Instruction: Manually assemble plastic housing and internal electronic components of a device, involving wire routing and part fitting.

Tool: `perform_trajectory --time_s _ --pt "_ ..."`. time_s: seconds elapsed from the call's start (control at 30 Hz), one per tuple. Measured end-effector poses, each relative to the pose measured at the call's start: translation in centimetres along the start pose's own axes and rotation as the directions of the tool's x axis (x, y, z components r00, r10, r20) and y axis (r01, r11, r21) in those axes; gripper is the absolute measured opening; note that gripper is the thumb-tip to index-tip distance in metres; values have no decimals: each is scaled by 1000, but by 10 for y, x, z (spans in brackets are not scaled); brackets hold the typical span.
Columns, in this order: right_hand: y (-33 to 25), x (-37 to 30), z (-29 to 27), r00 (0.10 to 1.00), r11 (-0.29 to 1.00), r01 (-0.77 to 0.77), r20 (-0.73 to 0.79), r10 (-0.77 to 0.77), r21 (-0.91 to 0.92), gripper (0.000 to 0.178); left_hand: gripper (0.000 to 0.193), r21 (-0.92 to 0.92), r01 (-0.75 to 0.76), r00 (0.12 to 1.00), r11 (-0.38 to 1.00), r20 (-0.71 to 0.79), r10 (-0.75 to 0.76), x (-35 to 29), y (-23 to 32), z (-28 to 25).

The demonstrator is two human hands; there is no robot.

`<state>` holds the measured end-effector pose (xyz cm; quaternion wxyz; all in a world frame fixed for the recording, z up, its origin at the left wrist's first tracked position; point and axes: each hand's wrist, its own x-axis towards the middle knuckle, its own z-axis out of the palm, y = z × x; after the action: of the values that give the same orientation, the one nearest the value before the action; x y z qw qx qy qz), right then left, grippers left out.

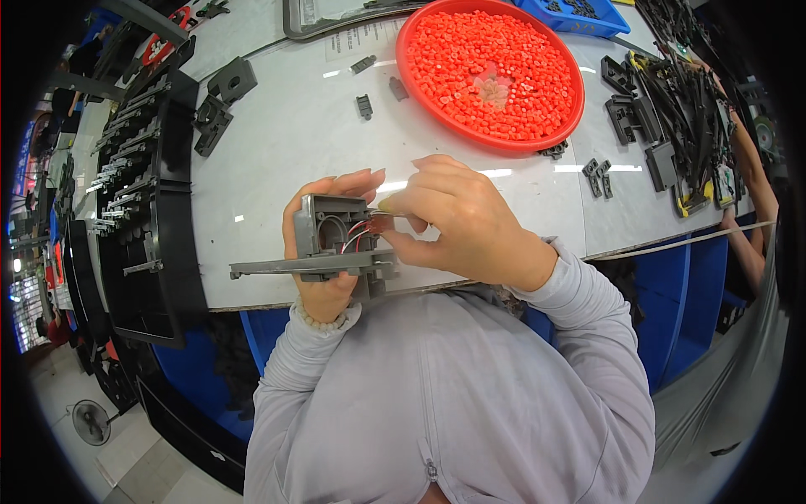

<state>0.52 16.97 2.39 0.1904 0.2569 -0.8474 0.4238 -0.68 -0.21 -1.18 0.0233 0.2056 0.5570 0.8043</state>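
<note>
Above the table's front edge, my left hand is closed around a grey plastic housing, its fingers behind and its thumb underneath. A long flat grey bar sticks out to the left along the housing's lower side. Red and white wires run out of the open inside toward the right. My right hand is at the housing's right side, thumb and fingers pinched on the wires. The wire ends are hidden among my fingertips.
A round red tray of small red pieces stands ahead. Left is a black rack of grey parts, with loose grey housings beside it. Dark parts and cables pile up at right, near another person's arm. A blue bin stands farther back.
</note>
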Motion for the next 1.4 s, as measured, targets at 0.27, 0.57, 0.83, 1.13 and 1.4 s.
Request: perform_trajectory --time_s 0.27,0.57,0.83,1.13,1.4 --pt "2 1 0 995 986 -99 12 98 132 21 88 -38 38 998 999 57 -36 4 2 -5" --pt "-4 4 -8 1000 997 20 26 -18 -77 22 91 -15 42 998 999 42 -41 5 5 0" --pt "-7 5 -11 998 988 49 43 -43 -149 21 92 71 -5 999 997 49 1 6 3 0" --pt "-4 12 -15 996 998 31 89 -27 -51 22 85 -13 45 997 999 70 -44 6 2 -1" --pt "-3 7 -5 999 1000 28 -31 -28 6 27 99 -158 173 984 972 -26 -179 5 8 4"
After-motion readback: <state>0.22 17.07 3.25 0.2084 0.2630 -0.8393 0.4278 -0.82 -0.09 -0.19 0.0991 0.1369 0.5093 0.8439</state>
